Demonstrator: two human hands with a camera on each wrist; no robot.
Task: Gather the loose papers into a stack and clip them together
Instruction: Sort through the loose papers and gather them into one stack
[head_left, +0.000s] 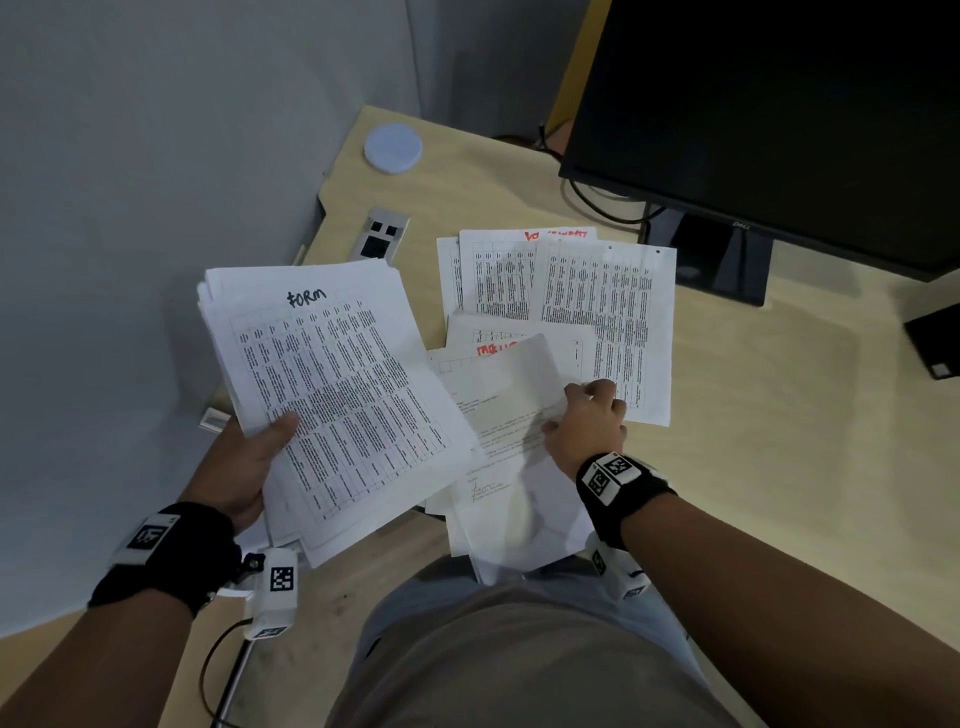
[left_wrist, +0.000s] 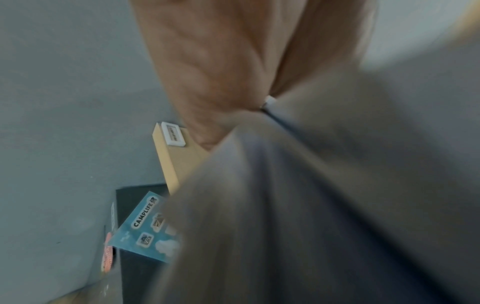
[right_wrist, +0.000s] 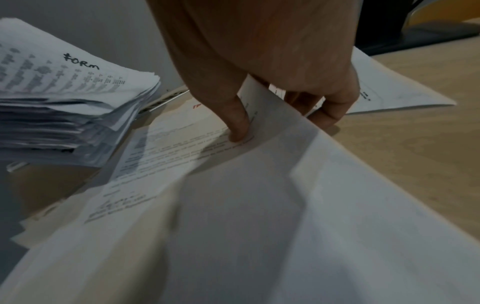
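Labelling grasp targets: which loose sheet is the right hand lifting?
The letter sheet nearest the person, pinched by the right hand with its edge curled up; the table-printed sheets behind lie flat.

All three views are dim and flat, with a cool grey cast and no glare seen anywhere; soft shadows are cast under the right hand (right_wrist: 259, 67) onto the lifted sheet (right_wrist: 259, 205), and the monitor (head_left: 769, 114) is rendered almost pure black. Heavy motion blur is seen across the left wrist view, where the paper stack (left_wrist: 311, 205) is smeared to grey streaks and only the blue sticker sheet (left_wrist: 145, 228) stays legible. Wide-angle bending is noticed at the head view's edges, and near paper in the right wrist view is left out of focus.
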